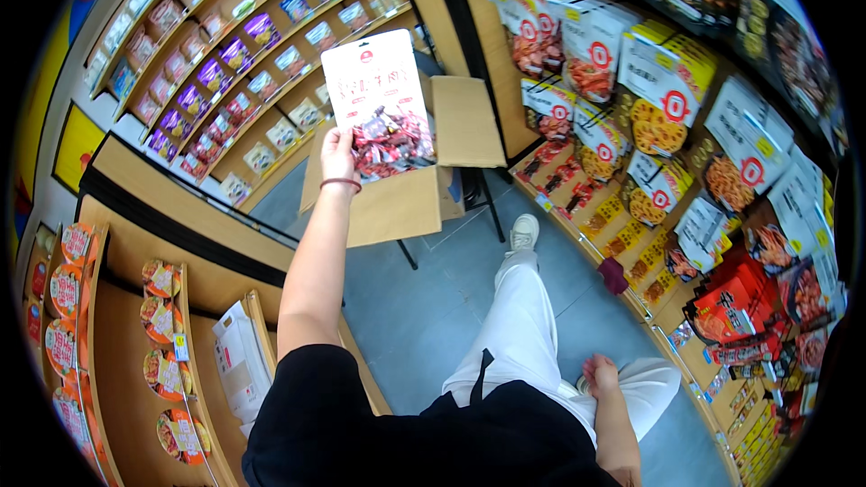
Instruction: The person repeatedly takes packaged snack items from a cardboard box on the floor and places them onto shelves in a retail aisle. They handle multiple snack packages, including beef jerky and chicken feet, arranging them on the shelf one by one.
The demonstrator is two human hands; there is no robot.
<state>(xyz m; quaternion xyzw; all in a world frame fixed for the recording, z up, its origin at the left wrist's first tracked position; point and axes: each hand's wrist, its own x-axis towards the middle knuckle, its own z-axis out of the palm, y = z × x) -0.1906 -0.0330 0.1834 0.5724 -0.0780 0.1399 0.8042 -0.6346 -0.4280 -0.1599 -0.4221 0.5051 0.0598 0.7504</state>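
My left hand (338,157) grips the lower left edge of a large snack pouch (380,98), held upright with its printed front towards me. The pouch is white above, with writing and a hang hole, and pictures dark red wrapped pieces below. Behind and beneath it stands a cardboard box (399,206) with its flaps spread, raised on a stand with black legs (492,206). The pouch hides most of the box's opening. Low at my side hangs my right hand (600,375), its fingers loosely curled with nothing seen in them, near my right thigh.
Hanging snack pouches (659,95) crowd the rack on my right, above a ledge of small packets (626,240). Curved shelves (237,61) of bagged snacks rise ahead on the left. Nearer left, a wooden shelf unit (128,352) holds instant-food bowls (162,375). Grey floor tiles (433,311) run between.
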